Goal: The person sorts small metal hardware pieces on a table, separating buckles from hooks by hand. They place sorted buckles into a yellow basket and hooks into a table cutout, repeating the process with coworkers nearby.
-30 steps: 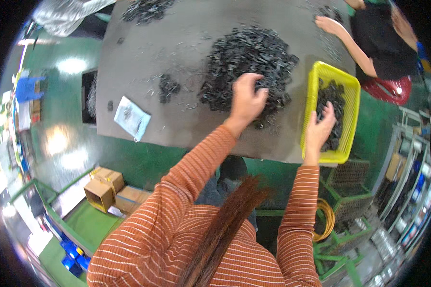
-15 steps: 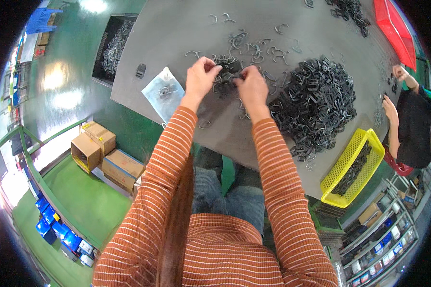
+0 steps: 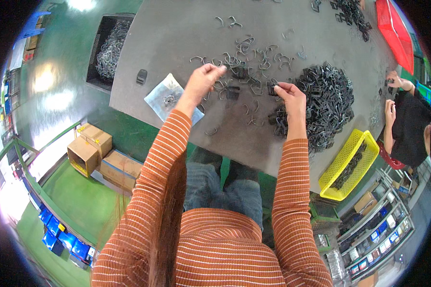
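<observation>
My left hand (image 3: 202, 85) is closed in a pinch over the loose bent metal wire hooks (image 3: 244, 45); what sits in its fingertips is too small to make out. Farther right, thumb and fingers of my right hand (image 3: 293, 98) grip a small black plastic buckle (image 3: 273, 89) beside the large heap of black buckles (image 3: 326, 100). Between my hands lies another black plastic piece (image 3: 232, 93), with wire hooks scattered round it. Left of my left hand, a pale plastic bag (image 3: 160, 98) lies flat with small metal pieces on it.
The grey table (image 3: 177, 38) carries a lone black piece (image 3: 141, 76) at left. A black crate (image 3: 96, 67) of wire hooks stands beyond its left edge. At right are a yellow basket (image 3: 326, 187), a red bin (image 3: 395, 40) and another person's hands (image 3: 391, 111).
My hands have moved apart: the right went rightward to the heap's edge with a buckle in its fingers, the left slightly down. A black piece now shows on the table between them.
</observation>
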Demonstrator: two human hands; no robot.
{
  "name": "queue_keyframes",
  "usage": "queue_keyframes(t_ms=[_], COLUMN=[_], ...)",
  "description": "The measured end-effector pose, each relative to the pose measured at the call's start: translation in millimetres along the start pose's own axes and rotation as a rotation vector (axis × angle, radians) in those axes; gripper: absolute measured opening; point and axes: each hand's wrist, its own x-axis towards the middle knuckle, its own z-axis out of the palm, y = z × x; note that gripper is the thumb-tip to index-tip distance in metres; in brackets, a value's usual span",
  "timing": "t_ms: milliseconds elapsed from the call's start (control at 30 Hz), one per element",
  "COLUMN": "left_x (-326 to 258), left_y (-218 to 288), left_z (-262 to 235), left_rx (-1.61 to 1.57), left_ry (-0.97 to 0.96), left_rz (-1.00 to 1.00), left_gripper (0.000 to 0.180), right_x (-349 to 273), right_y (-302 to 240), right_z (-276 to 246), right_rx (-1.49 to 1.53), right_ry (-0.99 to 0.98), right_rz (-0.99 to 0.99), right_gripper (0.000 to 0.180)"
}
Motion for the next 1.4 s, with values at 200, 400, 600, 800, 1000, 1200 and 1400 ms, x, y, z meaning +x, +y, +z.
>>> queue_keyframes(t_ms=[200,400,600,800,1000,1200,1400], left_x=[-22,-27,-11,9,17,16,3], left_y=[-28,6,20,6,19,32,31], left_z=[42,-1,9,53,43,7,-4], left_rx=[0.883,0.066,0.091,1.064,1.097,0.188,-0.111], left_ry=[0.201,-0.306,-0.261,0.235,0.127,-0.169,-0.223], left_rz=[0.543,0.062,0.133,0.673,0.463,-0.037,-0.092], left_gripper=[0.029,0.015,0.020,0.039,0.037,0.028,0.020], right_x=[-1,-14,-9,-19,-16,-9,-13], right_y=[12,-3,13,1,24,15,1], right_z=[-14,-28,-19,-17,-26,2,57], right_rx=[0.030,0.101,0.025,-0.083,-0.054,0.300,-0.699], right_ry=[0.070,0.009,0.001,0.015,0.036,-0.184,0.106], right_rz=[-0.025,0.088,0.013,0.029,-0.018,0.089,-0.423], right_gripper=[0.021,0.021,0.021,0.019,0.020,0.023,0.022])
